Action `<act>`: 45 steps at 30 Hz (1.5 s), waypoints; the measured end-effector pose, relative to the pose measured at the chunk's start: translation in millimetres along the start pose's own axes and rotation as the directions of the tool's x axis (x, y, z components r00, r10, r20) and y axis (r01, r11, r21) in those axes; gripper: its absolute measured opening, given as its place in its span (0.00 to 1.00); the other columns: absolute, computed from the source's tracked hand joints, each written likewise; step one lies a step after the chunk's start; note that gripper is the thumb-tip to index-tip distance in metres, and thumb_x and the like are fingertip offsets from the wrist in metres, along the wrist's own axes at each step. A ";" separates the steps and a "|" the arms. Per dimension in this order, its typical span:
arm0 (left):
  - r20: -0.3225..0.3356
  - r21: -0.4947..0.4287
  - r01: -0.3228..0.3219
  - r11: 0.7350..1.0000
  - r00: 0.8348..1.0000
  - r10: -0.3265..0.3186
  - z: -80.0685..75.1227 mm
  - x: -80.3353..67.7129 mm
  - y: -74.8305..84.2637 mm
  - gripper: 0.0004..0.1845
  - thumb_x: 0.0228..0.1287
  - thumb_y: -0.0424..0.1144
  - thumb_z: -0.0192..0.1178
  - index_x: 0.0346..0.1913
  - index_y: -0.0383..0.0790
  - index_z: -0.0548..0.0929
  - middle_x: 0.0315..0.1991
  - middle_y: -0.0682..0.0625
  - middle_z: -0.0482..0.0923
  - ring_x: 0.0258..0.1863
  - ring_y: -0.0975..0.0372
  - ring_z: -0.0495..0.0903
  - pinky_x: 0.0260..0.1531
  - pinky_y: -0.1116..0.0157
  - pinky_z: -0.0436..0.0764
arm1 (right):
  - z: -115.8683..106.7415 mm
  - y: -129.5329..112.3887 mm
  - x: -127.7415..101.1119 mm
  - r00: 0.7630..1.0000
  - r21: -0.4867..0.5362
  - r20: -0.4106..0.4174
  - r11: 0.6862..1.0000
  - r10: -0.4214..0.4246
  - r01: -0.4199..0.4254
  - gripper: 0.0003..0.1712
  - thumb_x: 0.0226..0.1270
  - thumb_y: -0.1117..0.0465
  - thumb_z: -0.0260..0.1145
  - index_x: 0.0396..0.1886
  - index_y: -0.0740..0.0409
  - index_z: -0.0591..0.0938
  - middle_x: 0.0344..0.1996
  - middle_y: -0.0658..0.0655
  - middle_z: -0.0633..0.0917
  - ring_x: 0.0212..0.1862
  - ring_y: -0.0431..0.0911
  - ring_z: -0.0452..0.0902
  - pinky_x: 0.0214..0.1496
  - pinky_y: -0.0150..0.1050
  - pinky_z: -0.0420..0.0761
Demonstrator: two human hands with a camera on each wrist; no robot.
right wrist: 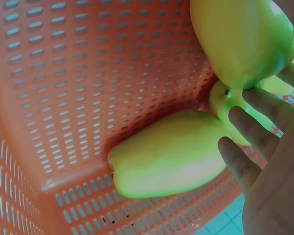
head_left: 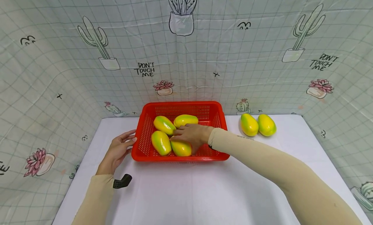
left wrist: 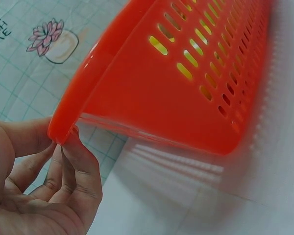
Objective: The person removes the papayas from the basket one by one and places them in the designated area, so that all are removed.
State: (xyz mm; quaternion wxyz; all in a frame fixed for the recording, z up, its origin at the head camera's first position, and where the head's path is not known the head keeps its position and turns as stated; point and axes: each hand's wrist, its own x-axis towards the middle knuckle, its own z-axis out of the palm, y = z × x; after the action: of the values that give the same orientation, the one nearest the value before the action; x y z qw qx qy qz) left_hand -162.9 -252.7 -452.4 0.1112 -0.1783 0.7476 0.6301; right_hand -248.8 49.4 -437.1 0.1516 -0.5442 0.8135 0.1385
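Note:
A red slotted basket [head_left: 180, 104] stands mid-table with several yellow-green mangoes in it. My right hand [head_left: 190, 136] reaches into it and lies over the front-right mango [head_left: 182, 148], thumb on one side and fingers on the other. In the right wrist view that mango [right wrist: 240, 39] fills the top, my fingers [right wrist: 255, 127] touch its end, and another mango [right wrist: 171, 156] lies by the basket's corner. My left hand [head_left: 119, 150] stays outside the basket. Its straight fingers [left wrist: 73, 161] touch the rim at the front-left corner [left wrist: 59, 129].
Two more mangoes [head_left: 249, 124] [head_left: 266, 124] lie side by side on the white table [head_left: 186, 192] to the right of the basket. A cactus-print cloth [head_left: 58, 72] walls the table at the back and both sides.

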 end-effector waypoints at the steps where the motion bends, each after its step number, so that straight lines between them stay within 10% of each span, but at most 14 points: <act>1: 0.002 -0.001 -0.003 1.000 1.000 0.003 -0.2 0.1 -0.2 0.31 0.83 0.37 0.55 0.83 0.41 0.62 0.75 0.37 0.65 0.55 0.60 0.76 0.43 0.74 0.83 | 0.1 -0.4 0.5 1.000 0.001 0.001 1.000 0.001 -0.001 0.59 0.59 0.42 0.80 0.85 0.43 0.60 0.80 0.51 0.65 0.81 0.50 0.58 0.82 0.50 0.62; 26: -0.001 -0.012 0.013 1.000 1.000 -0.013 -0.2 0.3 -0.8 0.32 0.82 0.37 0.56 0.83 0.42 0.63 0.75 0.38 0.64 0.53 0.60 0.75 0.41 0.74 0.82 | 0.4 -1.9 0.1 0.999 0.081 0.009 0.995 0.050 -0.050 0.55 0.59 0.45 0.81 0.82 0.40 0.64 0.78 0.54 0.64 0.78 0.56 0.62 0.81 0.49 0.63; 45: 0.038 -0.019 -0.013 1.000 0.999 0.013 -1.5 -2.4 1.0 0.33 0.82 0.35 0.56 0.83 0.38 0.61 0.73 0.39 0.63 0.45 0.69 0.77 0.42 0.73 0.83 | -19.3 27.5 -67.0 0.947 0.045 -0.296 0.992 0.128 -0.120 0.55 0.55 0.45 0.84 0.80 0.47 0.69 0.76 0.62 0.68 0.77 0.62 0.63 0.83 0.59 0.57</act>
State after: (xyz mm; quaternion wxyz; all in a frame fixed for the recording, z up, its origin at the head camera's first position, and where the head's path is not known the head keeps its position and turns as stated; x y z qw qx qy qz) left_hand -161.0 -253.6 -450.3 0.1196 -0.1625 0.7406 0.6409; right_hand -251.9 108.6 -391.1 0.0252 -0.5046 0.8613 0.0534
